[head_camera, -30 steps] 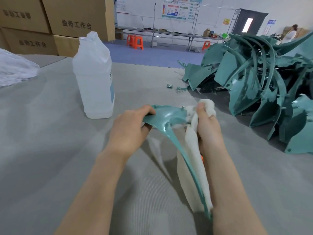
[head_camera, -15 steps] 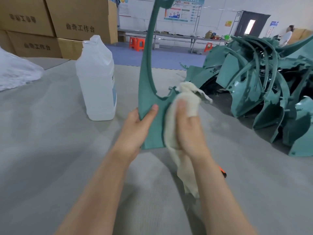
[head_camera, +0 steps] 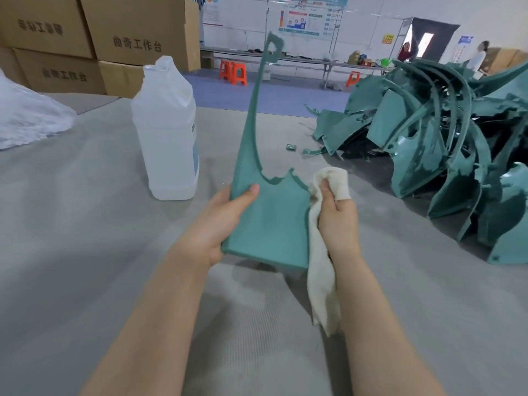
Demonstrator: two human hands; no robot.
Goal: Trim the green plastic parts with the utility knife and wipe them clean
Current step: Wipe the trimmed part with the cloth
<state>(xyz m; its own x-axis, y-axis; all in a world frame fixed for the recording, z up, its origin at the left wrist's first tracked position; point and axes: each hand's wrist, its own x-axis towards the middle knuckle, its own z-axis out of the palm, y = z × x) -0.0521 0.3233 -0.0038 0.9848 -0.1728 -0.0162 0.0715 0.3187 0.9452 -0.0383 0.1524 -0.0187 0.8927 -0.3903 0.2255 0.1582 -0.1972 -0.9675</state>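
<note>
My left hand (head_camera: 220,221) grips a green plastic part (head_camera: 271,221) by its left edge, thumb on the front face. The part stands upright above the table, with a long thin arm rising to a looped tip. My right hand (head_camera: 337,215) holds a cream cloth (head_camera: 324,270) bunched against the part's right edge; the cloth's tail hangs down beside my forearm. No utility knife is visible.
A translucent plastic bottle (head_camera: 168,132) stands left of the part on the grey table (head_camera: 85,224). A large pile of green parts (head_camera: 445,144) fills the right side. Small scraps (head_camera: 291,147) lie beyond. Cardboard boxes (head_camera: 94,38) and a white bag (head_camera: 25,118) sit at the left.
The part went from lying low between my hands to standing upright. The cloth hand slid from the part's front face to its right edge.
</note>
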